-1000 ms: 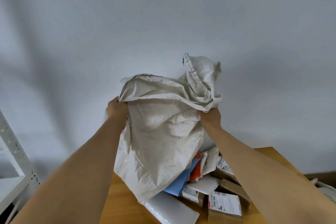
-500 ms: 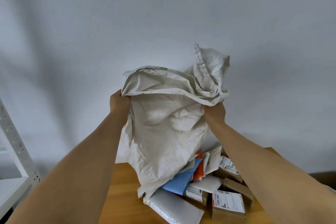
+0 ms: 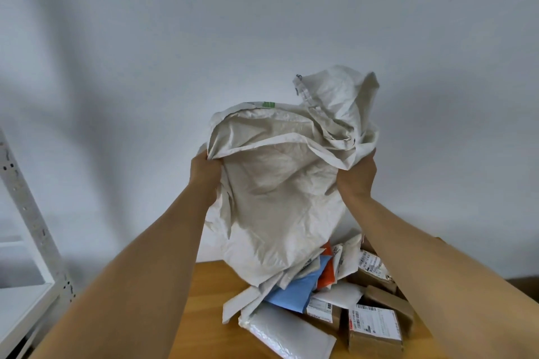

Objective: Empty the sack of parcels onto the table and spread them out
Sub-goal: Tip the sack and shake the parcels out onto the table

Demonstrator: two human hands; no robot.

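Overhead, left hand (image 3: 204,172) and right hand (image 3: 357,176) each clutch the crumpled woven sack (image 3: 280,192); below them, one blue mailer (image 3: 294,290), one bubble mailer (image 3: 287,329), cardboard boxes on the wooden worktop (image 3: 210,300).

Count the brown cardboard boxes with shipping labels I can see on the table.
3 show labels: one cardboard box nearest the camera, one left of it beside the blue mailer, one farther back by the right forearm. More may be hidden under the sack.

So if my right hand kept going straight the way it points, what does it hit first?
The white woven sack it already grips; beyond the right hand, up and forward, probably the bare white wall, though depth is unclear.
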